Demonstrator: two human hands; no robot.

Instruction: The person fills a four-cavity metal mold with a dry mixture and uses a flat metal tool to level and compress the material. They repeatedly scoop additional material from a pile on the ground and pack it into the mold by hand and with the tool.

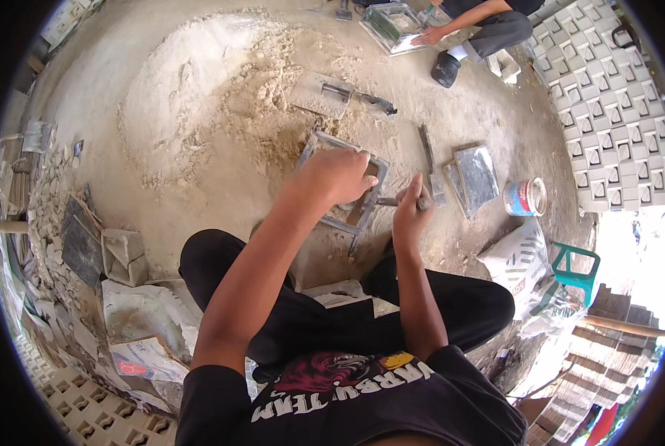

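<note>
A rectangular metal mould frame (384,168) lies on the dusty floor in front of my crossed legs. My left hand (340,175) is closed over it, fingers curled down and hiding much of the inside. What those fingers grip, if anything, is hidden. Just right of the frame, my right hand (412,213) is wrapped round a dark-handled tool (386,201), its thumb pointing up. The tool's narrow end points left, at the frame's right side. Its kind is not clear from here.
A large pile of pale powder (206,67) spreads beyond the frame, with a plate with a handle (321,94) beside it. To the right are dark flat plates (478,178), a tub (526,197) and a green stool (578,279). A co-worker's hand (427,36) touches another mould (392,28).
</note>
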